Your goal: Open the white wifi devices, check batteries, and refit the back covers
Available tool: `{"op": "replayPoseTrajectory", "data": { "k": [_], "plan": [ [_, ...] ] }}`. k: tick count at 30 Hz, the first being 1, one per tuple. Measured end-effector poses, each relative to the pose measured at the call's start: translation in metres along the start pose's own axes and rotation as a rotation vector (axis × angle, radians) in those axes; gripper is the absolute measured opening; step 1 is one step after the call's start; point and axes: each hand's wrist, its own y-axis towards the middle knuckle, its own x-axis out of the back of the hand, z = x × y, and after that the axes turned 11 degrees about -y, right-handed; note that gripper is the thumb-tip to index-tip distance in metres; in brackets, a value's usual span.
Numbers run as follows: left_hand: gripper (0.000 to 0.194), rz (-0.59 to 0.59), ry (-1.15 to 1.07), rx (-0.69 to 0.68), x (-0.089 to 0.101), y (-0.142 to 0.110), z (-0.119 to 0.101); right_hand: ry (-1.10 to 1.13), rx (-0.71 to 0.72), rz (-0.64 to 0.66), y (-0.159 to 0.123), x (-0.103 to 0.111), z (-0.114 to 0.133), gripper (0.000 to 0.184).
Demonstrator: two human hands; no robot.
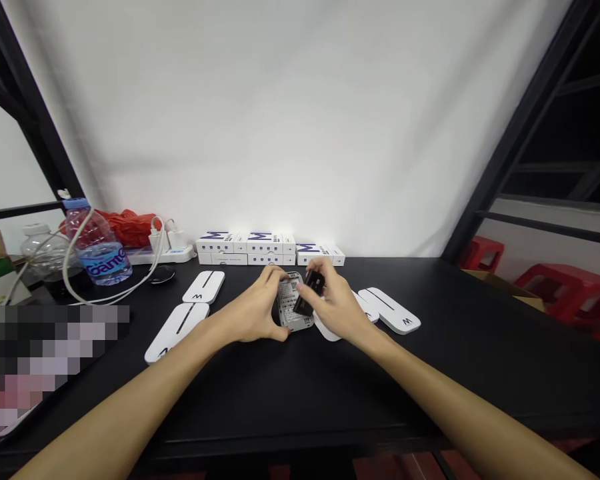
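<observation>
Left hand (253, 310) gripping grey device (290, 307) | right hand (335, 307) pinching black piece (307, 293), partly hidden | three white pads (203, 287) | fourth pad (365, 308) half-hidden

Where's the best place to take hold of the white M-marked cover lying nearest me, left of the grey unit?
Probably across its long straight sides near mid-length, fingers coming down from above. The white cover lies flat on the black table as a long, rounded slab, so the middle should balance best. Your left hand, on the grey unit, is closest, reaching from the cover's right.
</observation>
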Motion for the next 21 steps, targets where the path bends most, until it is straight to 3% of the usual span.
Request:
{"op": "replayPoseTrajectory", "data": {
  "k": [2,5,8,13,21],
  "plan": [
    [0.072,0.004,0.005,0.018,0.001,0.001,0.002,0.269,-0.146,-0.009,0.005,0.002,-0.004,0.022],
    [0.070,0.023,-0.006,0.043,0.005,0.001,0.003,0.747,-0.413,0.098,0.014,0.009,-0.010,0.018],
    [0.070,0.055,-0.003,0.080,0.012,-0.001,0.001,0.964,-0.495,0.197,0.018,0.015,-0.016,0.011],
    [0.071,0.128,-0.044,0.122,0.021,-0.004,-0.003,0.978,-0.431,0.167,0.019,0.013,-0.020,0.012],
    [0.087,0.130,-0.120,0.111,0.012,-0.004,-0.005,0.688,-0.212,0.086,0.013,0.003,-0.016,0.029]
  ]
}}
